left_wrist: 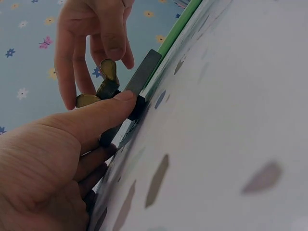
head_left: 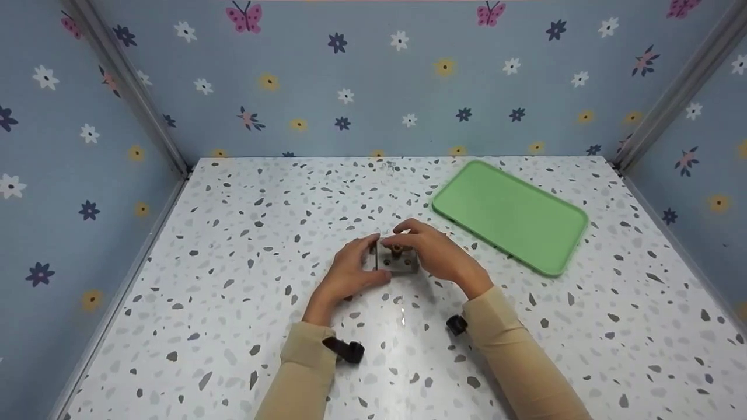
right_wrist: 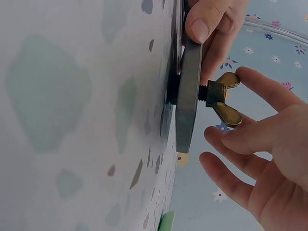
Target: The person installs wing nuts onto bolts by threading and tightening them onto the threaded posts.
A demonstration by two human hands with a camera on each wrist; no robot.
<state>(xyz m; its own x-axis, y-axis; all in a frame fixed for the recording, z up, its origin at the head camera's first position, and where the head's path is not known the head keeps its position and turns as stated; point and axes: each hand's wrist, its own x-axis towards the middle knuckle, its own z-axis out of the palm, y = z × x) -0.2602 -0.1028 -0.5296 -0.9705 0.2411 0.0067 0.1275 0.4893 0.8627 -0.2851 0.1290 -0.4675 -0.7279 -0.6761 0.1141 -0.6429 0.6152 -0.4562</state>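
A small grey metal plate with holes stands low over the table, and a threaded bolt rises through it. On that bolt sits a brass wing nut, with a gap of bare thread between it and the plate. My left hand grips the plate by its left side, thumb on the near edge and fingers at the far edge. Around the wing nut, my right hand has its fingers loosely spread; the index fingertip is right at one wing in the right wrist view. A dark bolt head shows under the plate.
A green tray lies at the back right of the speckled white table. Blue flowered panels enclose the back and both sides. Black camera straps are on both wrists.
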